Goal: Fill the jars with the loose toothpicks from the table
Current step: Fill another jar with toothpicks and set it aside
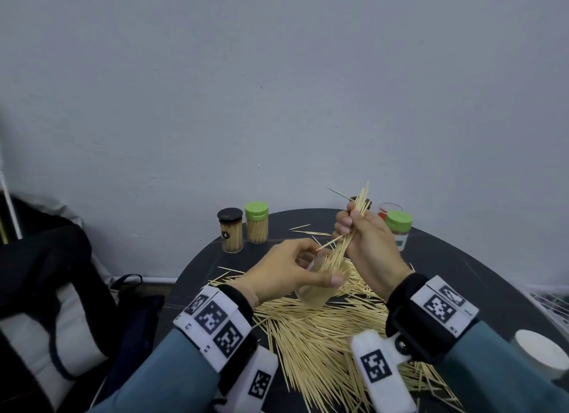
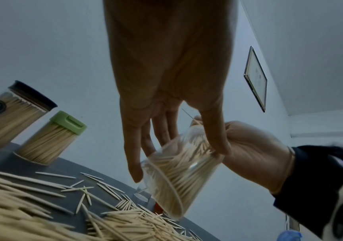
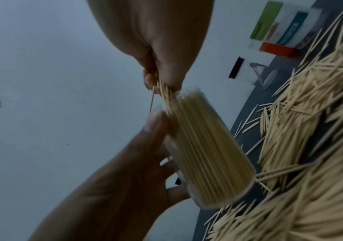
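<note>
Above the heap of loose toothpicks (image 1: 323, 329) on the dark round worktop (image 1: 480, 277), a clear jar (image 1: 320, 284) was held tilted, mouth up and toward the right hand. It looked already well packed with sticks. The left hand (image 1: 286, 271) wrapped fingers and thumb round its wall. The right hand (image 1: 366, 240) pinched a bundle of toothpicks (image 1: 348, 227) near mid-length, lower tips entering the jar mouth, a few sticks splaying out sideways.

Handling, as judged: toothpicks were light, stiff and slick against each other, sharp-tipped, liable to fan out or slip if gripped loosely. Best taken as an aligned bundle pinched about the middle. The jar seemed thin clear plastic, light, likely to flex if squeezed hard; a grip round the mid-wall suits.

Behind stood a black-lidded jar (image 1: 230, 230) and a green-lidded jar (image 1: 256, 223), both full and closed. At right, another green-lidded container (image 1: 399, 227) sat behind the right hand; a white lid (image 1: 542, 352) lay near the worktop edge.
</note>
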`<state>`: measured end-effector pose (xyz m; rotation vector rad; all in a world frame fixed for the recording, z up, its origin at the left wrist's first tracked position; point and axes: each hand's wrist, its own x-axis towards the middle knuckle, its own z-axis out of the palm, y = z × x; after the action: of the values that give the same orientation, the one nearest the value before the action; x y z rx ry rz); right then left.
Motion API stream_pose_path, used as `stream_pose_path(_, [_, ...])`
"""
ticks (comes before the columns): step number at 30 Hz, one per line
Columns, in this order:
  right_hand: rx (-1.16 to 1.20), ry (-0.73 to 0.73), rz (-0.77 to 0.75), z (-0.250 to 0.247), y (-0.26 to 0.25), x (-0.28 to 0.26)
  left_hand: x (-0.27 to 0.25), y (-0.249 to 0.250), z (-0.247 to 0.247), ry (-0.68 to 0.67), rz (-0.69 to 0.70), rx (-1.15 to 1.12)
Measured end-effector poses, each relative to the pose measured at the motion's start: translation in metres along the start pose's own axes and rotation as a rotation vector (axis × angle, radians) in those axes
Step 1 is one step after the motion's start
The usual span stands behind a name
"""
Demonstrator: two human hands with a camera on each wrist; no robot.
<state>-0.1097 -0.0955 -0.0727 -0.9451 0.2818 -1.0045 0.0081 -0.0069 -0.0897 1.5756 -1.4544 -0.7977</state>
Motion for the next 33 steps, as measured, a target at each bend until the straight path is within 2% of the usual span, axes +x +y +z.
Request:
stream_pose_path(4, [0.019,0.035,-0.013,-0.004,-0.002,0.003,0.001,-0.002,-0.001,0.014,0.009,-0.031])
stream_pose_path(9, [-0.068,0.064,-0.035,-0.004,-0.001,0.001,0.002,-0.003,-0.001,0.029,0.026,-0.027])
stream_pose_path(17, [-0.381,-0.092,-0.01,0.004,0.012,-0.01,0.001,-0.003,-0.002,0.04,0.015,-0.009])
stream_pose_path(24, [-0.53,-0.172,-0.021,-0.004,0.015,-0.015,0.002,-0.006,-0.006,0.126,0.006,-0.073])
stream_pose_path(29, [-0.605,-0.126,0.074,-0.007,0.022,-0.014,0.004,-0.01,-0.007,0.141,-0.009,-0.053])
stream_pose_path(33, [-0.622,-0.141,0.035,-0.009,0.02,-0.013,0.003,-0.008,-0.008,0.126,-0.004,-0.042])
